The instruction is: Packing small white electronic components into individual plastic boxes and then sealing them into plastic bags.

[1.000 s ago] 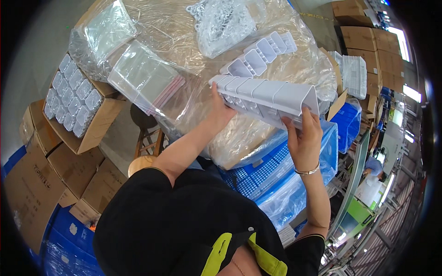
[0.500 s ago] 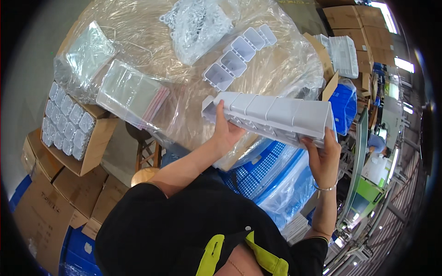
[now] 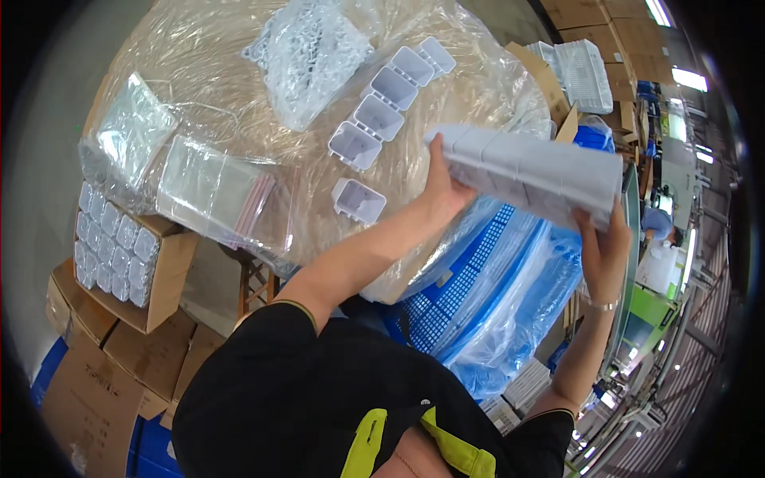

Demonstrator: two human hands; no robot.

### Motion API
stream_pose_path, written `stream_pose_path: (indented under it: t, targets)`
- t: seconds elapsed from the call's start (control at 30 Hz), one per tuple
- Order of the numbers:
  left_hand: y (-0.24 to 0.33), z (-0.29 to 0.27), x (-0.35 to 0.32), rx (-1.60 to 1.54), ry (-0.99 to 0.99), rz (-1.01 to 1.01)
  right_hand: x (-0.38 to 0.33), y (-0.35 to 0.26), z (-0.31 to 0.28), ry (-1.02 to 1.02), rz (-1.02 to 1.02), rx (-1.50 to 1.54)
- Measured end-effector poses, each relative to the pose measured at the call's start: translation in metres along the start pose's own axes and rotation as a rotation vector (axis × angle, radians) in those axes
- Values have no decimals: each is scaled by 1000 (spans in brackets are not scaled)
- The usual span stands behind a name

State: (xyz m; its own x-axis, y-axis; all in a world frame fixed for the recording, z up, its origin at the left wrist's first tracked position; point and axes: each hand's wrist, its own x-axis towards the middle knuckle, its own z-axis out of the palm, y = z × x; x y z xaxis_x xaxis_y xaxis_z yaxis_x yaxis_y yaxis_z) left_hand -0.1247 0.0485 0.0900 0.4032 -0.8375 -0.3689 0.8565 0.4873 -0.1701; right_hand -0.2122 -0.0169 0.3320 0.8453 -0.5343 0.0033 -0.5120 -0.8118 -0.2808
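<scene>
While both hands have hold of the long grey strip of bins (image 3: 534, 166), it's up in the air over the worktop's (image 3: 215, 48) near right edge, a bit motion-blurred. Left hand (image 3: 448, 187) is pinching the left end, right hand (image 3: 604, 248) is pinching the right end between thumb and fingers. Blue crate (image 3: 456, 288) sits below, off that same edge. There's a lone bin (image 3: 362, 202) nearer the near edge, and a row of open bins (image 3: 379, 116) running from just beyond it toward the far right edge. Clear bags (image 3: 203, 185) are stacked by the left edge. Writing-wise, one cardboard box (image 3: 92, 406) off the near left side has dark lettering printed on it.
</scene>
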Motion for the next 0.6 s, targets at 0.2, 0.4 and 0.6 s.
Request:
stream_pose_path:
  t: [0.2,0.4,0.6]
  targets:
    - [19,-15,130,-314,98,-153,84,44,58,111,-222,-157]
    - [31,-18,174,-163,187,-116,137,89,115,80,-285,-169]
    - [22,29,159,-142,226,-135,143,92,86,126,-249,-160]
